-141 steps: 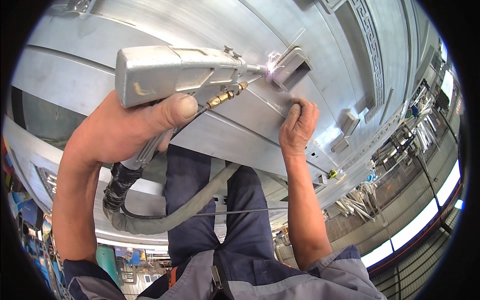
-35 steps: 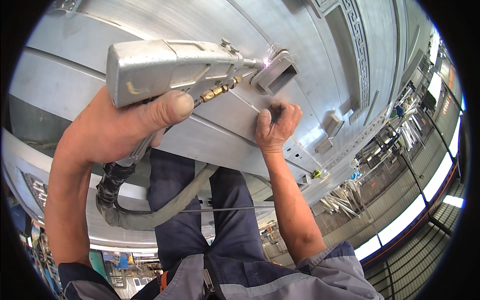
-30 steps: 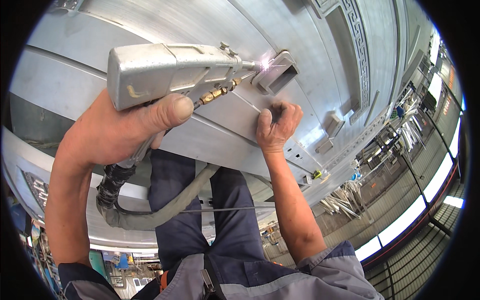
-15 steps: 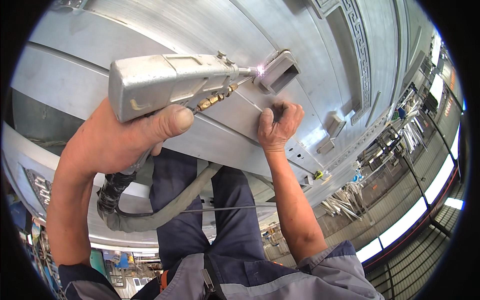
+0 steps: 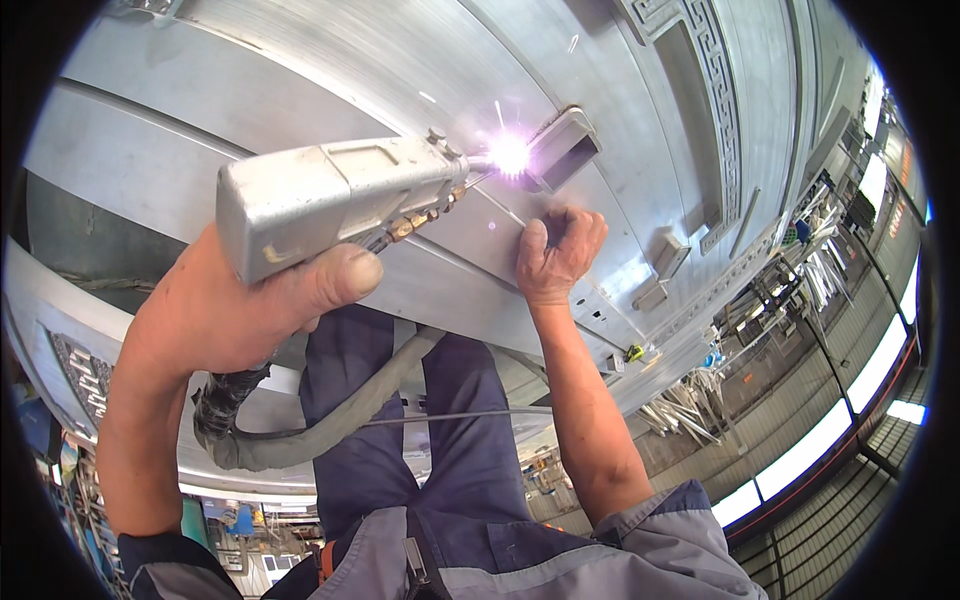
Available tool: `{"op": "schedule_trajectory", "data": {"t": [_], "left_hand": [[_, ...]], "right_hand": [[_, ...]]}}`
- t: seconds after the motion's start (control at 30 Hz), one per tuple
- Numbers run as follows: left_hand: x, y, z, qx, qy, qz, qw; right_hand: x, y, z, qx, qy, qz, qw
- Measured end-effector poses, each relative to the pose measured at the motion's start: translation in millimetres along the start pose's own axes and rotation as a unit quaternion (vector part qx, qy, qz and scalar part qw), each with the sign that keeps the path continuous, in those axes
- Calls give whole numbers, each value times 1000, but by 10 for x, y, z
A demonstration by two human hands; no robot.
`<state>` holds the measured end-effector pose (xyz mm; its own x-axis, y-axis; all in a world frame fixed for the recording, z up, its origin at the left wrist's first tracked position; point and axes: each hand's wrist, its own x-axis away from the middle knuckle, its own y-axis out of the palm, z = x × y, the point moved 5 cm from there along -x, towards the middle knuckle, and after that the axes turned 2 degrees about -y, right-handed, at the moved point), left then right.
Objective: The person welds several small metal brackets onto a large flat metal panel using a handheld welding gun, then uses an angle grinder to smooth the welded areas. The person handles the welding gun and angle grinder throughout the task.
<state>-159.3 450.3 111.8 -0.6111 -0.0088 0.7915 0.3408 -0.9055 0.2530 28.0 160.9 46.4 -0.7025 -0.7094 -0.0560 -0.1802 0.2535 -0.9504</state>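
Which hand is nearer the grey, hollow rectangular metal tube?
Right. The right hand is just below the tube in the picture; the left hand is farther off, lower left, gripping the silver metal welding torch.

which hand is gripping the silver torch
The left hand, wrapped around the silver torch; the right hand is curled near the rectangular fitting, off the torch.

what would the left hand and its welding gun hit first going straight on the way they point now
Likely the short metal tube: the welding gun in the left hand points at its left side. Bright glare at the tip hides whether they touch.
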Motion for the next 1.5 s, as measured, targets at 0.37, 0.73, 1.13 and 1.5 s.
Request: {"op": "schedule_trajectory", "data": {"t": [0.37, 0.73, 1.13, 1.5], "left_hand": [[-230, -130, 260, 0, 74, 15, 997], [-523, -7, 336, 19, 102, 3, 995], [-589, -2, 290, 5, 95, -2, 995], [-590, 20, 348, -5, 96, -10, 995]], "right_hand": [[-3, -11, -27, -8, 2, 3, 1000], [10, -16, -23, -3, 12, -4, 1000], [8, -17, -42, 0, 19, -11, 1000], [14, -11, -32, 2, 20, -21, 1000]]}}
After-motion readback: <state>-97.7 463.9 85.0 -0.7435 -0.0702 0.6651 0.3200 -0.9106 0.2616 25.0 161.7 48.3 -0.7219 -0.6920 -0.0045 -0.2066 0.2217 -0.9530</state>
